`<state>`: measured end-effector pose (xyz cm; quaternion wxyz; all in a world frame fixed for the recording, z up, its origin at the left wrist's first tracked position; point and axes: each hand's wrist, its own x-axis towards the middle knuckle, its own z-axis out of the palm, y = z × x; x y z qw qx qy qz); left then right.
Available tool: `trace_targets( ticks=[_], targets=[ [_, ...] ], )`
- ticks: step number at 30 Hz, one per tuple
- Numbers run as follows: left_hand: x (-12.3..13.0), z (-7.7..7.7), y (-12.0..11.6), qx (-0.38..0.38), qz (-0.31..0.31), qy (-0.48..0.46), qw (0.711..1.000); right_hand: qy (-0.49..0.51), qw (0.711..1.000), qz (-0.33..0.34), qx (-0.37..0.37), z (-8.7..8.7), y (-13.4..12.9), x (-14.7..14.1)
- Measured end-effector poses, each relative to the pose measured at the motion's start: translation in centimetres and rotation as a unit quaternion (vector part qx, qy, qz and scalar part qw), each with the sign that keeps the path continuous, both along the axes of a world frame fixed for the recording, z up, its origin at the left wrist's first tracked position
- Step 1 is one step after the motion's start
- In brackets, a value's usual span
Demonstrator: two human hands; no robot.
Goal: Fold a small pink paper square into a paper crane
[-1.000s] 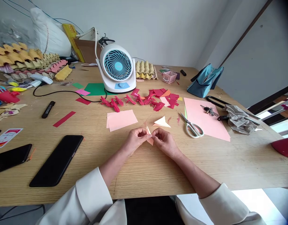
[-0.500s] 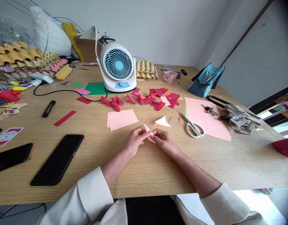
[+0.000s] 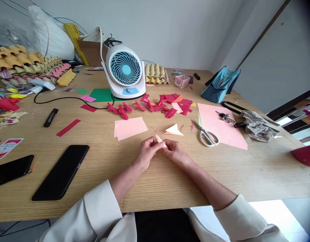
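Observation:
Near the middle of the wooden table, my left hand [image 3: 148, 150] pinches a small folded piece of pale pink paper [image 3: 159, 138] from the left. My right hand [image 3: 175, 152] grips the same piece from the right, its fingertips close to the left ones. The paper's narrow pointed end sticks up between the hands; its lower part is mostly hidden by fingers. Just beyond my right hand lies another folded pale paper [image 3: 174, 129] with pointed ends. Flat pink sheets [image 3: 131, 128] rest beyond my left hand.
White-handled scissors [image 3: 207, 135] lie to the right beside large pink sheets [image 3: 220, 124]. Red folded paper pieces [image 3: 150, 106] spread in front of a white fan [image 3: 126, 72]. Phones, one large and black [image 3: 61, 172], and a marker [image 3: 51, 117] are on the left.
The lower flap of the held paper, earlier showing below the fingers, is now mostly covered. My right fingers have closed in over it. The view has shifted slightly.

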<state>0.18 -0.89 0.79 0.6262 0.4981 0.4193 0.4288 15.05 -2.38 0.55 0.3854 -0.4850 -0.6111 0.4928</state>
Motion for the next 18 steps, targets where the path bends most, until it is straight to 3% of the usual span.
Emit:
trace_targets(
  ticks=[10, 18],
  targets=[
    [0.6, 0.1, -0.7, 0.010, 0.066, -0.009, 0.998, 0.037, 0.997, -0.068, 0.005, -1.1, 0.2, -0.6],
    [0.6, 0.0, -0.7, 0.003, 0.077, 0.011, 0.997, -0.015, 0.999, -0.038, 0.015, -0.6, 0.0, -0.3]
  ],
)
